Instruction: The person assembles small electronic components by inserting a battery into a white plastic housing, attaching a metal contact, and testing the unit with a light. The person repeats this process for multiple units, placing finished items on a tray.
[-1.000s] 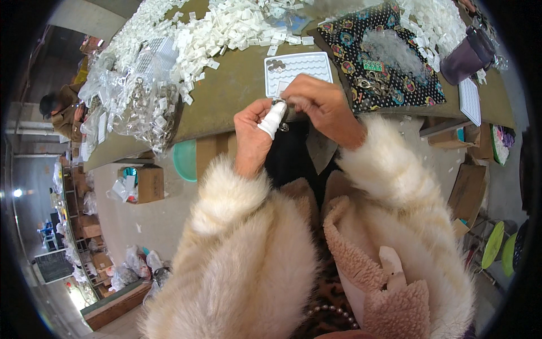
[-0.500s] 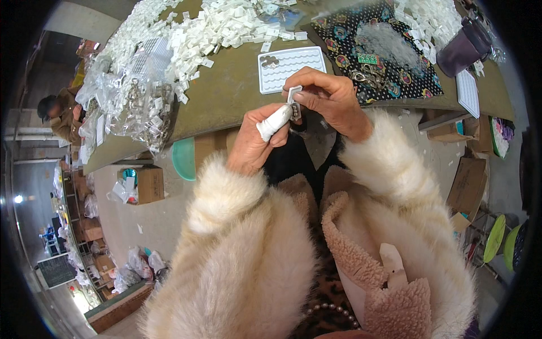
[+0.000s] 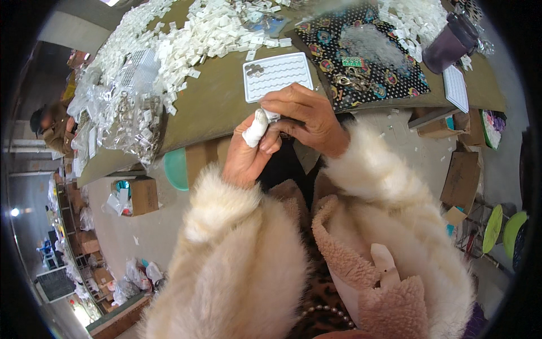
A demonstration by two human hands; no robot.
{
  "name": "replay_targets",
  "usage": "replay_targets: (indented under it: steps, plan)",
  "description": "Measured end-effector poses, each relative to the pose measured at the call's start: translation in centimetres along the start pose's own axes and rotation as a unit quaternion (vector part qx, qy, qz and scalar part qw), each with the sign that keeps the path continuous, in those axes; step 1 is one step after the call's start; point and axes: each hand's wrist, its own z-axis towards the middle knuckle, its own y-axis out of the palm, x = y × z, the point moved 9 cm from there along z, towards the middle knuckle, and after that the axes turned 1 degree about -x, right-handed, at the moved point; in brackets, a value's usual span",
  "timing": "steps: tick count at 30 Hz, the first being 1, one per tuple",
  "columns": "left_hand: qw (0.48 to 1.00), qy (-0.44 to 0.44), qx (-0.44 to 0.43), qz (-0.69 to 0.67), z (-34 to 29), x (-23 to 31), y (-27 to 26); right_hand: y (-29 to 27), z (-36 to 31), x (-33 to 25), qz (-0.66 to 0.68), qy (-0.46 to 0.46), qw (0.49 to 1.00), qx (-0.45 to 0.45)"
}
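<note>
Just in front of the table edge, my hands meet around a small white plastic case (image 3: 272, 117), mostly covered by fingers. My left hand (image 3: 244, 152) is closed on it, and one of its digits is wrapped in white. From the right, my right hand (image 3: 309, 120) pinches the same piece, fingers curled over its top. Beyond the hands lies a white ridged tray (image 3: 282, 68) with wavy rows. Several small round discs (image 3: 254, 70), like button cells, sit in the tray's far left corner.
White plastic pieces (image 3: 214, 34) are heaped at the back. Clear bags (image 3: 132, 107) lie left; a patterned cloth (image 3: 389, 85) with metal clasps and clear bits lies right. A purple tumbler (image 3: 450, 44) stands near another white tray (image 3: 455, 88). Another person (image 3: 56, 130) is far left.
The view has shifted a little. My fingers have closed further over the white case, hiding the metal part that showed before. My right hand has turned, its fingers now lying over the piece.
</note>
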Motion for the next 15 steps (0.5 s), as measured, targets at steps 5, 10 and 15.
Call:
replay_targets:
  steps: [5, 10, 15]
  plan:
    - [0.998, -0.022, -0.040, -0.039, 0.1, -1.0, 0.6, -0.2, -0.8, -0.8, -0.072, -0.013, 0.996, 0.043]
    - [0.993, -0.086, -0.020, -0.079, 0.1, -2.9, -0.3, -0.2, -1.3, -1.2, -0.147, -0.036, 0.988, 0.043]
    - [0.986, -0.120, -0.041, -0.108, -0.3, -4.7, -0.3, -0.2, -2.8, -1.1, -0.149, -0.008, 0.988, 0.032]
